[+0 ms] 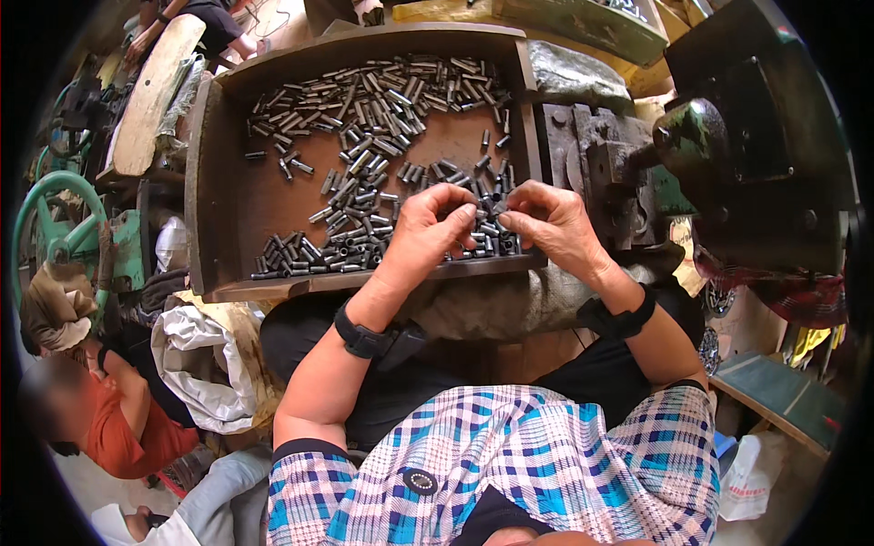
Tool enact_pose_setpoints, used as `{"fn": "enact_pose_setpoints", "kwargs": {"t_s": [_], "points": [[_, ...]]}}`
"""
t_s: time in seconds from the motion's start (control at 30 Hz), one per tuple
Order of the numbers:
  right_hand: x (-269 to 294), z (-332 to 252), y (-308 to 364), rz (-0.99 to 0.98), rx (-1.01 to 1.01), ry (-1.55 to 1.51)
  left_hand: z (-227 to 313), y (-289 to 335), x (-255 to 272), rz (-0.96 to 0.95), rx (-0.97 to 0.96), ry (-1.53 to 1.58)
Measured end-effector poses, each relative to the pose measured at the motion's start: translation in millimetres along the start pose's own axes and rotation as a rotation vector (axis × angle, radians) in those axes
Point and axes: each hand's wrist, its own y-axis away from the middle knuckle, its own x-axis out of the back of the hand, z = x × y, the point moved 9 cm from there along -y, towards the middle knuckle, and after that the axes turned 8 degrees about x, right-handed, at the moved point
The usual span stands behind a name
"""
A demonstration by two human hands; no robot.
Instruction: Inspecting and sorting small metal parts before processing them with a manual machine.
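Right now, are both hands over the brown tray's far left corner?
No, the left hand and right hand are over the near right part of the brown tray.

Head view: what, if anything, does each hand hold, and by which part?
It cannot be told: the left hand and right hand curl over the metal pieces, with any grip unclear.

At left, a green handwheel point(58, 245), a crumpled white sack point(193, 326) and an orange-shirted co-worker point(127, 439).

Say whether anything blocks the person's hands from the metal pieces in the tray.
Nothing visible does: the left hand and right hand are over metal pieces at the near right corner of the open-topped tray.
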Motion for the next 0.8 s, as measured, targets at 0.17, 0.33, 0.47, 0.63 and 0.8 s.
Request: {"fn": "enact_pose_setpoints", "kwargs": {"t_s": [0.17,0.33,0.47,0.63,0.8], "points": [[1.3,2.2,8.7,-0.005,-0.099,-0.234,-7.9,-4.7,-11.3,-0.046,0.09,0.196],[7.4,8.8,9.2,-0.005,-0.066,-0.247,-10.4,-7.3,-16.9,-0.073,0.103,0.246],[7.0,9.8,9.2,0.002,-0.059,-0.26,-9.3,-6.1,-19.4,-0.075,0.108,0.263],[6.0,9.1,10.2,0.004,-0.063,-0.235,-7.2,-5.9,-20.2,-0.083,0.082,0.243],[5.5,18.4,12.1,0.014,-0.085,-0.326,-8.0,-4.3,-20.4,-0.06,0.097,0.235]]}}
